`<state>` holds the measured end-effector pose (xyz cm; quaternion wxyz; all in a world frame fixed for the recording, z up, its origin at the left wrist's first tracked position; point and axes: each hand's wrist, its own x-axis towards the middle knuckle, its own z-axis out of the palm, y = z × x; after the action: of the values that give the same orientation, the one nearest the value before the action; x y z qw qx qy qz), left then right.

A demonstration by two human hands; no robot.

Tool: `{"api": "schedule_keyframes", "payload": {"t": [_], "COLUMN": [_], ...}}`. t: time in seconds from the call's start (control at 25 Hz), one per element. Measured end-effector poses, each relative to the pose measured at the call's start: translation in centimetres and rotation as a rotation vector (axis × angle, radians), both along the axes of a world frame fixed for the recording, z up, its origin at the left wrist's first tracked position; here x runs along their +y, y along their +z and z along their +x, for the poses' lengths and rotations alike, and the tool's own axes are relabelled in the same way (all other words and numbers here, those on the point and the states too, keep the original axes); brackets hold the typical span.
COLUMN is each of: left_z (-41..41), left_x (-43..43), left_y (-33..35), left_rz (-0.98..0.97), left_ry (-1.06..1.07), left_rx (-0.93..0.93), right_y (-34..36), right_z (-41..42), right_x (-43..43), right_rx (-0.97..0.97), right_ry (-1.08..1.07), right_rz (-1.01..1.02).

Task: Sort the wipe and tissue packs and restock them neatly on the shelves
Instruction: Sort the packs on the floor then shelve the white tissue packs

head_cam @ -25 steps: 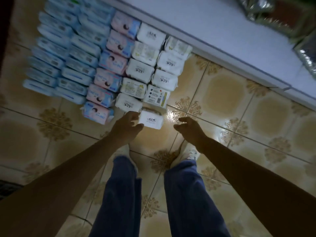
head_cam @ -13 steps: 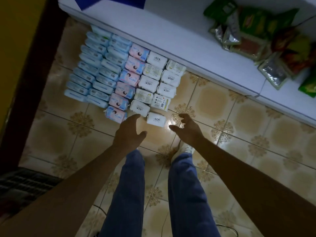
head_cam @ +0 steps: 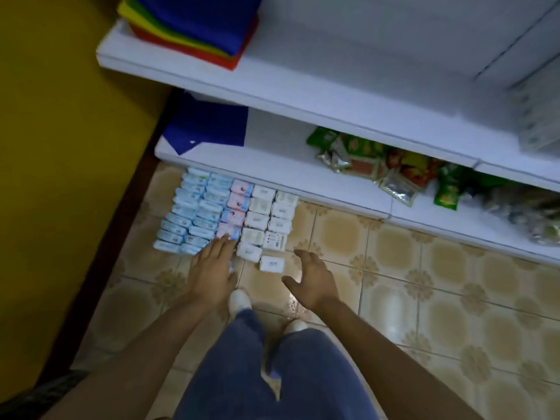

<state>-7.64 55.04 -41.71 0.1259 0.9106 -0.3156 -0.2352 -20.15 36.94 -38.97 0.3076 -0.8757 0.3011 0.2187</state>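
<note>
You stand on a tan patterned tile floor (head_cam: 394,298) in a dim corner, with a yellow wall (head_cam: 60,116) at your left and white shelving ahead. The upper shelf (head_cam: 303,86) carries folded cloths (head_cam: 194,28) at its left end. The lower shelf (head_cam: 272,174) holds a blue sheet (head_cam: 209,122) at its left end and snack packets (head_cam: 378,165) toward its right. The sorted stock sits on the floor in the corner against the lower shelf's front edge: blue packs (head_cam: 194,213) in two columns, pink packs (head_cam: 236,210) in one, white packs (head_cam: 263,219) in two. Each pack's long axis runs along the shelf edge, and the columns run from the shelf toward you. A lone white pack (head_cam: 272,264) lies label up at the near end of the block, turned the same way. Your left hand (head_cam: 212,268) is flat, fingers straight, over the near end of the pink column, hiding the packs beneath; contact cannot be made out. Your right hand (head_cam: 312,283) hangs empty just right of the lone pack, fingers loosely spread. Label print is too small to read, and the shelves' right ends are blurred.
</note>
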Motion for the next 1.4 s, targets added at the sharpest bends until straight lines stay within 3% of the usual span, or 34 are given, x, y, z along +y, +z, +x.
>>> {"api": "schedule_keyframes", "payload": {"t": [0.24,0.4,0.76,0.96,1.08,1.28,1.4], "left_z": [-4.6,-6.7,-3.2,3.0,5.9,8.2,8.8], "left_x": [-2.4,-1.0,0.2,1.0,2.2,-0.6,-4.2], "left_y": [4.3,4.4,2.9,-4.8,-10.6,-25.1,-35.6], "left_rz": [-0.018,0.051,0.046,0.042,0.156,0.242,0.212], "left_ry": [-0.037,-0.007,-0.056,-0.121,-0.196,-0.377,-0.418], "left_rx": [-0.055,-0.045,0.026,0.163,0.266,0.271,0.176], "right_y": [2.6,2.1,-0.1,-5.8,-11.3,-25.3,-36.4], "right_z": [-4.2,-7.1,-4.3,0.6,2.3,5.6,7.5], "right_x": [-0.5,-0.7,0.5,2.1,4.0,0.4,-4.0], "right_rx": [-0.047,0.044,0.116,0.195,0.281,0.348,0.338], "right_ry": [0.049,0.022,-0.002,-0.105,-0.128,0.305,0.405], "right_rz": [-0.043,-0.003,-0.004,0.052,0.147,0.029,-0.125]}}
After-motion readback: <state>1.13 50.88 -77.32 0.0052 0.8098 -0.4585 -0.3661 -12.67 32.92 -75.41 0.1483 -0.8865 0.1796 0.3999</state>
